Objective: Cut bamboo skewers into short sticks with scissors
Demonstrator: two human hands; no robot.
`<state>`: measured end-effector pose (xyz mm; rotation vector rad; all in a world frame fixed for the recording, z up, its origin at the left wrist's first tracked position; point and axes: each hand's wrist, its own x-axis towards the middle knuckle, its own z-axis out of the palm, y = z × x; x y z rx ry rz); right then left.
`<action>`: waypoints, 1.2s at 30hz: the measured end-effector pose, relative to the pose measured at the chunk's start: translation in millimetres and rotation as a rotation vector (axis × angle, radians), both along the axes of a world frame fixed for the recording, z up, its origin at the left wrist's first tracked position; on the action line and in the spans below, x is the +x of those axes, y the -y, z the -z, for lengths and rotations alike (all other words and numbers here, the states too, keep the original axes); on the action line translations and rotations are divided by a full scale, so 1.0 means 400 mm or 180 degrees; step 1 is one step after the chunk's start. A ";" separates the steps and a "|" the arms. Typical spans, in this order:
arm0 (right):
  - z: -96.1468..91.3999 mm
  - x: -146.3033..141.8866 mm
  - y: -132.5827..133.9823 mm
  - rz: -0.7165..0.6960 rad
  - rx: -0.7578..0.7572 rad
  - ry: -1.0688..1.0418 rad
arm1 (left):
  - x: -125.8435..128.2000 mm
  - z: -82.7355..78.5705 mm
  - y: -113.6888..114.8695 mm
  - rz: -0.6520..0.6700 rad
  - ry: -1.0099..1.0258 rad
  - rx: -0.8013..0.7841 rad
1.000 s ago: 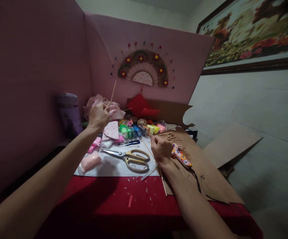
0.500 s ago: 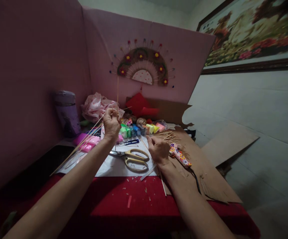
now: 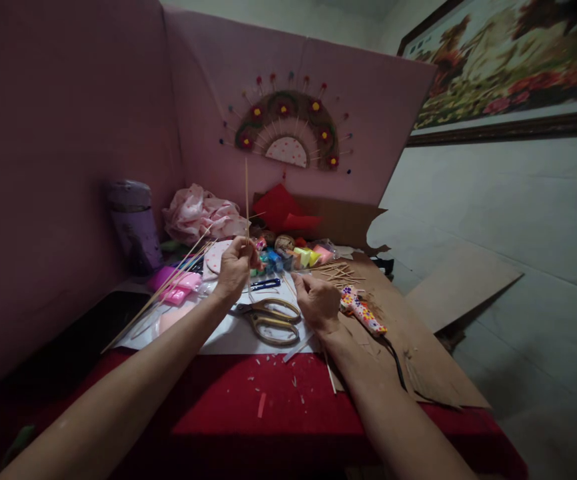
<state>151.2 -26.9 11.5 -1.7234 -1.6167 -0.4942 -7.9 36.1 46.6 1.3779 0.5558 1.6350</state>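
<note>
Left hand (image 3: 236, 267): closed in a pinch on a thin stick (image 3: 246, 200). The stick stands nearly upright, with its top reaching up in front of the pink board (image 3: 368, 113). The hand is held above the far edge of the white sheet (image 3: 223, 341).

Right hand (image 3: 318, 303): resting on the table, fingers curled. Whether it grips anything cannot be told. It lies just right of the scissors (image 3: 268, 319) and just left of the glue gun (image 3: 363, 313).

Surroundings:
- A bundle of long sticks (image 3: 168, 290) lies slanted at the left, running from the near left up toward the left hand.
- Short cut sticks (image 3: 338, 272) lie on the cardboard (image 3: 418, 360), far of the right hand.
- Coloured clay packs (image 3: 293, 257) sit in a row behind both hands.
- A bottle (image 3: 131, 227) stands at the far left, and a pink cloth (image 3: 198, 213) is bunched to its right.
- A fan (image 3: 288, 130) is fixed to the pink board.
- The red tablecloth (image 3: 268, 420) carries small scraps at the near edge.
</note>
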 end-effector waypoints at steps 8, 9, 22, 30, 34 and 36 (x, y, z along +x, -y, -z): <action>-0.001 -0.004 0.004 -0.0023 -0.0071 -0.0091 | -0.047 0.058 -0.020 -0.0640 -0.1008 -0.0417; -0.001 -0.005 0.004 -0.0024 -0.0082 -0.0101 | -0.050 0.059 -0.022 -0.0708 -0.1100 -0.0447; 0.005 -0.015 0.014 -0.0515 -0.0088 0.0050 | -0.036 0.070 -0.007 -0.0787 -0.1482 0.0023; -0.017 -0.031 0.046 -0.2394 -0.0933 0.0592 | -0.044 0.060 -0.014 -0.0694 -0.1323 -0.0253; -0.019 -0.031 0.052 -0.2440 -0.1348 0.0611 | -0.041 0.062 -0.013 -0.0687 -0.1400 -0.0129; -0.014 -0.031 0.051 -0.2401 -0.1463 0.0618 | -0.038 0.063 -0.012 -0.0643 -0.1397 -0.0080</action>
